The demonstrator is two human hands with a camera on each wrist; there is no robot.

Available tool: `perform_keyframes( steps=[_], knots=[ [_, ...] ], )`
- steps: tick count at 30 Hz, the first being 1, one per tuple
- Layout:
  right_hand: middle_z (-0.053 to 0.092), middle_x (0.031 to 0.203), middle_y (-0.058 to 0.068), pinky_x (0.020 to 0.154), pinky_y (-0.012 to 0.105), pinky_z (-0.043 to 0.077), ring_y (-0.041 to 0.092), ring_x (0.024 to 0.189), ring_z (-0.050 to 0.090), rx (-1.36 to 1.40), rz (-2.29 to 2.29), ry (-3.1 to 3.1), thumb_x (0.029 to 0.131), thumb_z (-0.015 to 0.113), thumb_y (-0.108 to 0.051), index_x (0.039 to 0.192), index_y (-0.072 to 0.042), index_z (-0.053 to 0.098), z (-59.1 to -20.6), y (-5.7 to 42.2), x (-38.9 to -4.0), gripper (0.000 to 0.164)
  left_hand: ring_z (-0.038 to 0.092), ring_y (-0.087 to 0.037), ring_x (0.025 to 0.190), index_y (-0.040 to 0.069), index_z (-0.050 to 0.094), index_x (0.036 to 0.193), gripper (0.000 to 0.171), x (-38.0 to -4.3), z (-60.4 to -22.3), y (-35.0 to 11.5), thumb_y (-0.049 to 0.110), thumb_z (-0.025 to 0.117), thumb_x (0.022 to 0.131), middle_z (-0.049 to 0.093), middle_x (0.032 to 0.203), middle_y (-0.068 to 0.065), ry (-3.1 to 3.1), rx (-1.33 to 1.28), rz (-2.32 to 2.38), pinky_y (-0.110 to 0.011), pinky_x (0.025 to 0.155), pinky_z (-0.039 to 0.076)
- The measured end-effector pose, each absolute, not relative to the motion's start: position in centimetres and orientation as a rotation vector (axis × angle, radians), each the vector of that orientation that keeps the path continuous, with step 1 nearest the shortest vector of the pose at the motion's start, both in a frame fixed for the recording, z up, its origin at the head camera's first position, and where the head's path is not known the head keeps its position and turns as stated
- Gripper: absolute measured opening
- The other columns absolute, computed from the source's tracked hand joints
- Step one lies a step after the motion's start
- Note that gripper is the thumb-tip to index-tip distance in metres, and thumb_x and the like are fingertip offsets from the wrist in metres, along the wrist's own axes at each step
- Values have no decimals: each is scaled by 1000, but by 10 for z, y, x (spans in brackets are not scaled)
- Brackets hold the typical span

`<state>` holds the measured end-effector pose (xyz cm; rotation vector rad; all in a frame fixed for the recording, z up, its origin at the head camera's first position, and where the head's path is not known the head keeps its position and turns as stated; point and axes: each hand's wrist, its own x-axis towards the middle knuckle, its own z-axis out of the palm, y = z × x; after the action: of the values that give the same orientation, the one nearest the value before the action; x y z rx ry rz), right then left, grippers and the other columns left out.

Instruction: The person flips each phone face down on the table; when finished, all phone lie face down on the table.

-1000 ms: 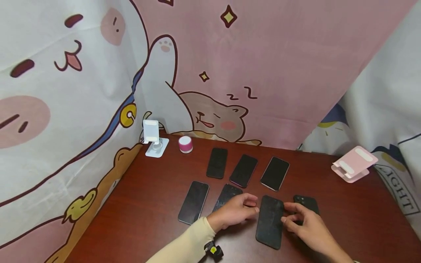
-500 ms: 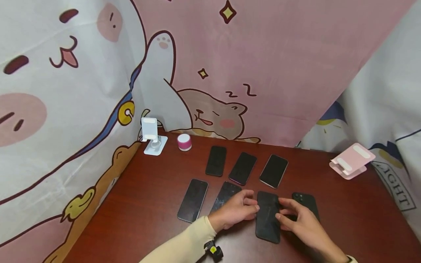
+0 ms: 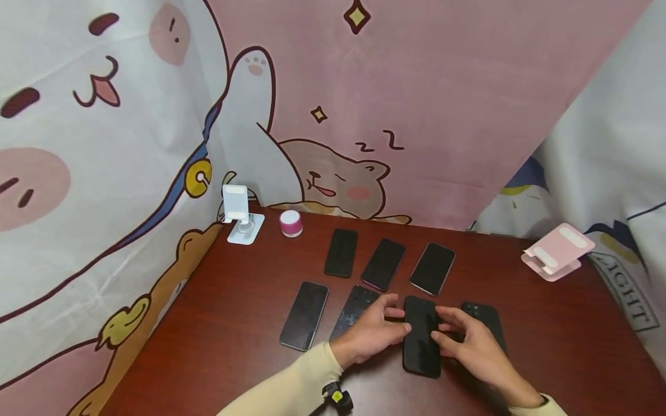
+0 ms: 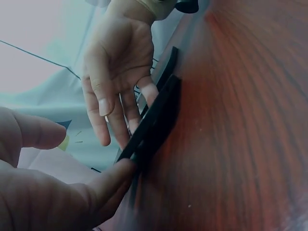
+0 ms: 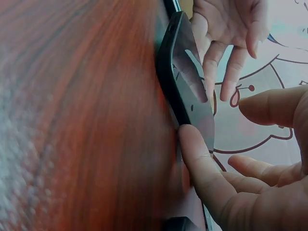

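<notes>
A black smartphone [image 3: 422,349] lies between my two hands, its dark screen up. My left hand [image 3: 370,330] touches its left long edge with a fingertip, its other fingers loosely bent. From the opposite side my right hand [image 3: 473,346] meets the right edge with its fingertips. In the left wrist view, a left fingertip sits right at the rim of the phone [image 4: 153,118]. A right fingertip presses the near side of the phone [image 5: 167,72] in the right wrist view. Partly behind my left hand is a phone with a marked screen [image 3: 354,312].
Left of my hands lies another phone [image 3: 304,316]. Farther back is a row of three phones [image 3: 383,264]. Behind my right hand lies a dark phone with its camera up [image 3: 489,320]. Back left stand a white phone stand [image 3: 239,214] and pink-white cylinder [image 3: 291,224]; right, a pink stand [image 3: 559,251].
The phone between my hands has shifted a little left and away from me. My right hand has moved left with it; my left hand stays nearly in place beside its edge.
</notes>
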<state>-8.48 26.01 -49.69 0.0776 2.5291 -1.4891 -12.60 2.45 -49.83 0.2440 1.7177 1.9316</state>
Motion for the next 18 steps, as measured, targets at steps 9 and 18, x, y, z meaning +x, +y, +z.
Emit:
perform_keyframes(
  steps=[9,18],
  knots=[
    [73,128,17,76,22,62,31,119,71,23,-1358,2666,94,82,-23,144,-5,61,-497,259,-81,57,67,-27,118,-7,36,157,64,-127,-504,29,-3,63,99,55,138,-19,1641,199,1934,-49,95,62],
    [74,128,15,80,24,62,26,116,72,-8,-1435,2616,96,80,-25,142,-4,63,-496,250,-82,53,67,-17,102,-5,52,147,49,-131,-501,25,-7,61,99,61,122,-14,1599,207,1948,-37,89,64]
  ],
)
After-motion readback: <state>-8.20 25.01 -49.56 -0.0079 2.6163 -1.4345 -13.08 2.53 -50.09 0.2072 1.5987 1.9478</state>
